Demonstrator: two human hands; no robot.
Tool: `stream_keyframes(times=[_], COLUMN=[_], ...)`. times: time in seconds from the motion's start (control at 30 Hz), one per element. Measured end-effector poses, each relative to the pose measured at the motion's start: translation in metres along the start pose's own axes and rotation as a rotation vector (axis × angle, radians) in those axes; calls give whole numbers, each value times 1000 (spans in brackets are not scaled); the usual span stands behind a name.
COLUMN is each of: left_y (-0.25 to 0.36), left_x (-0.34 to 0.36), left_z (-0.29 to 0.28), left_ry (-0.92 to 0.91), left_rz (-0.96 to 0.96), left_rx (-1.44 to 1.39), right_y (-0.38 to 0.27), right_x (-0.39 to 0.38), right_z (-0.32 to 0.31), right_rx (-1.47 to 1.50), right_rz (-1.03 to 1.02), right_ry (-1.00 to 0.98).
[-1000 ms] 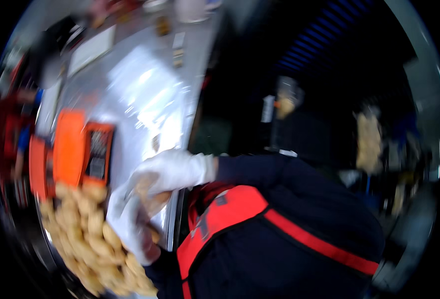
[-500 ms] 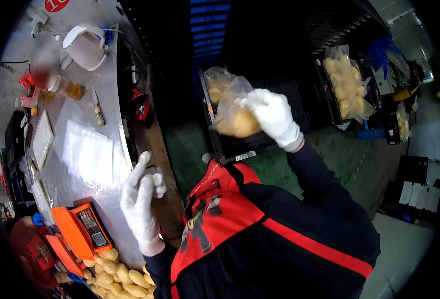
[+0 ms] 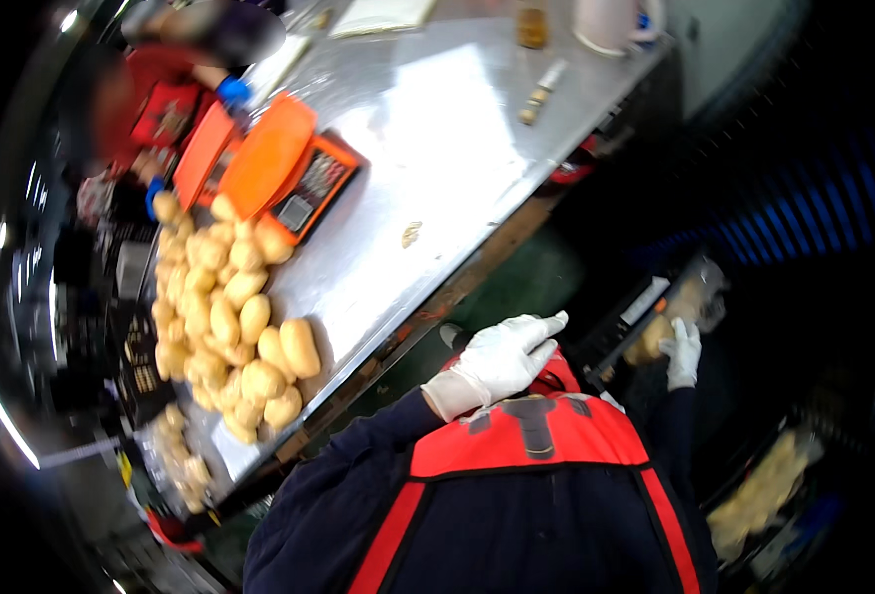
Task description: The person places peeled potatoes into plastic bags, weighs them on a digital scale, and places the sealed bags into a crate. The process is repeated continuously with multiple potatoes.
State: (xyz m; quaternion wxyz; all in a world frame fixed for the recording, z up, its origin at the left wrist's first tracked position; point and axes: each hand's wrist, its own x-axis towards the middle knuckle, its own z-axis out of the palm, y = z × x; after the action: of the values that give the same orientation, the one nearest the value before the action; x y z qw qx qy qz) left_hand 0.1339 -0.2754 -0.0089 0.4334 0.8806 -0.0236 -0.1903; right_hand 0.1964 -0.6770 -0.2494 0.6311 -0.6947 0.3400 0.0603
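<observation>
My left hand, in a white glove, is held in front of my red apron. Its fingers are stretched out and nothing is in them. My right hand, gloved the same, is at a clear plastic bag of potatoes in a black crate on the right. Its fingers look extended against the bag, not wrapped round it. A large heap of peeled yellow potatoes lies on the metal table to the left. Beside the heap stands an orange weighing scale.
A knife and clear plastic bags lie on the table, with a pitcher and a jar behind. Another crate holds bagged potatoes at lower right. A co-worker in a red apron and blue gloves is across the table.
The view has swung left toward the potato heap. The bag of potatoes, raised in my right hand before, is now down in the crate. My left hand has moved from the table edge to my front.
</observation>
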Motion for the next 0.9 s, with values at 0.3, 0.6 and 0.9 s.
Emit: stream_keyframes(times=[0.3, 0.6, 0.9], left_y=[-73, -138, -202], left_x=[-74, -177, -236], left_z=[-23, -47, -70], left_ry=[337, 762, 820], left_rz=[-281, -463, -546], left_rx=[33, -29, -133], right_y=[-219, -190, -174], right_x=[-119, -123, -34], right_z=[182, 485, 512], right_rx=[-673, -1309, -1142], right_rz=[-914, -1159, -774], right_ry=[-147, -524, -678])
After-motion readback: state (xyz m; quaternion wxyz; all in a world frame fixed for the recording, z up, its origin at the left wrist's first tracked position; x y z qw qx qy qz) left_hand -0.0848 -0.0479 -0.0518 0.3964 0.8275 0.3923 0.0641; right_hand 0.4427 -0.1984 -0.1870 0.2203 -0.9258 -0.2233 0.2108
